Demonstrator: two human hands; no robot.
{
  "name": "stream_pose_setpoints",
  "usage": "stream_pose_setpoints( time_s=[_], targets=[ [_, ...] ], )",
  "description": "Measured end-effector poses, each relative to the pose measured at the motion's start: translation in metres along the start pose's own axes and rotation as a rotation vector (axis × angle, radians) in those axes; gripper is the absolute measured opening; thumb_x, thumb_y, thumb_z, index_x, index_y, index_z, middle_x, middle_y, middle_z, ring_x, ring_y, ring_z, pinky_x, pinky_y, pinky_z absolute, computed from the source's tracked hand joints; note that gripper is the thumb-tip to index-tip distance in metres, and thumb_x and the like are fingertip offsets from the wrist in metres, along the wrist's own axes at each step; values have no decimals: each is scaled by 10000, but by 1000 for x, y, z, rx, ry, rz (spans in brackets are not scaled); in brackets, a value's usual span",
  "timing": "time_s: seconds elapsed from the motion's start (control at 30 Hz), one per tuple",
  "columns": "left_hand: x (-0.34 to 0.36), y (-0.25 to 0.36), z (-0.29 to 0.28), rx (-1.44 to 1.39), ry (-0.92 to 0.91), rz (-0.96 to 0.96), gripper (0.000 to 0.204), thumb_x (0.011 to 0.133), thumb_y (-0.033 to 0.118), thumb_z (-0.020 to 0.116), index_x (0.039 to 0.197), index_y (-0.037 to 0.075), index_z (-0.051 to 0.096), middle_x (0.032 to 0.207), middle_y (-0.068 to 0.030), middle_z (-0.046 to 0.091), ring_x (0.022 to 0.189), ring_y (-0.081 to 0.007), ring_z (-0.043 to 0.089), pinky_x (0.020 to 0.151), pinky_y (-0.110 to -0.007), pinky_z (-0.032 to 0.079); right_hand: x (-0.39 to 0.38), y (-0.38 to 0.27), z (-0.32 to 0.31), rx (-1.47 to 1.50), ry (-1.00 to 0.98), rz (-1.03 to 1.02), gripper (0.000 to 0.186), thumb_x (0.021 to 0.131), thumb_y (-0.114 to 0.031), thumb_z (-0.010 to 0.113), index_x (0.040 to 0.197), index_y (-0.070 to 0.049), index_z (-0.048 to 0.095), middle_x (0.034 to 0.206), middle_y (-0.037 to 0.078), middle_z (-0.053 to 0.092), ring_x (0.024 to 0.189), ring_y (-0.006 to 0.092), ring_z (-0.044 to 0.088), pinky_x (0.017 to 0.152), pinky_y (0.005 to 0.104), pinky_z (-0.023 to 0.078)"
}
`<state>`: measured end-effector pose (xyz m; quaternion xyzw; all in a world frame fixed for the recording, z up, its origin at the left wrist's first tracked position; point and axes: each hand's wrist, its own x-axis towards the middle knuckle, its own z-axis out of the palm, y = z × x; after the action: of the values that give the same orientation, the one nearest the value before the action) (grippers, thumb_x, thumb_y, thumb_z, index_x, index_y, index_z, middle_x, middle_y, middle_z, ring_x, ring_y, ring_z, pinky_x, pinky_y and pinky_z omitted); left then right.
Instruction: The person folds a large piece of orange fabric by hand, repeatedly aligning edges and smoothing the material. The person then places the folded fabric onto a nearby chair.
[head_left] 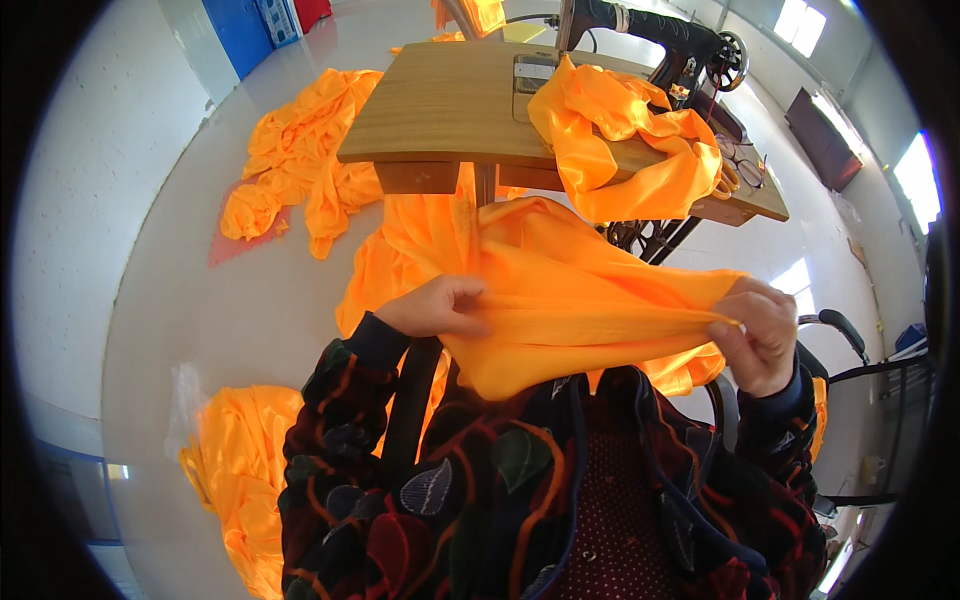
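One orange cloth (pixel 580 310), thin, smooth and satin-like, spans my two hands in the head view. Its surface carries soft lengthwise folds that converge toward the right side; its lower part sags into a rounded edge above my patterned jacket (pixel 470 490).

My right hand (pixel 757 338) grips a gathered edge, thumb pressed against bent fingers. My left hand (pixel 435 306) touches the opposite side; its fingertips are blurred, so I cannot tell whether they pinch. The cloth lies between both hands, in front of my chest.

Beyond it stands a wood-grain worktable (pixel 440 100) with a straight front edge. It bears a black sewing machine (pixel 685 45) with a round handwheel, a crumpled orange piece (pixel 590 115) draped over the front edge, and eyeglasses (pixel 750 172). Orange fabric heaps (pixel 310 130) lie on the glossy pale floor (pixel 190 300), beside a white wall (pixel 95 150).
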<state>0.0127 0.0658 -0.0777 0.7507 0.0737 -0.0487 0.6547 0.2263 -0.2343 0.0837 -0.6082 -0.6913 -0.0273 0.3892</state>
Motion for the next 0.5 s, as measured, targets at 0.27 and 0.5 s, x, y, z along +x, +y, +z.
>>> stream_pose_setpoints(
  time_s=[0.27,0.5],
  targets=[
    [39,-21,5,535,211,285,325,722,147,671,1008,22,581,876,-159,604,831,-366,582,766,-394,468,2,1,-37,-239,163,-7,124,813,-95,639,800,18,589,643,101,537,553,192,532,535,275,406],
    [50,-5,1,808,668,453,256,766,66,615,1014,23,568,907,-162,584,818,-313,582,732,-357,479,-14,25,-74,-330,289,62,152,927,-139,559,874,1,586,739,69,525,693,151,527,649,244,405]
  ],
)
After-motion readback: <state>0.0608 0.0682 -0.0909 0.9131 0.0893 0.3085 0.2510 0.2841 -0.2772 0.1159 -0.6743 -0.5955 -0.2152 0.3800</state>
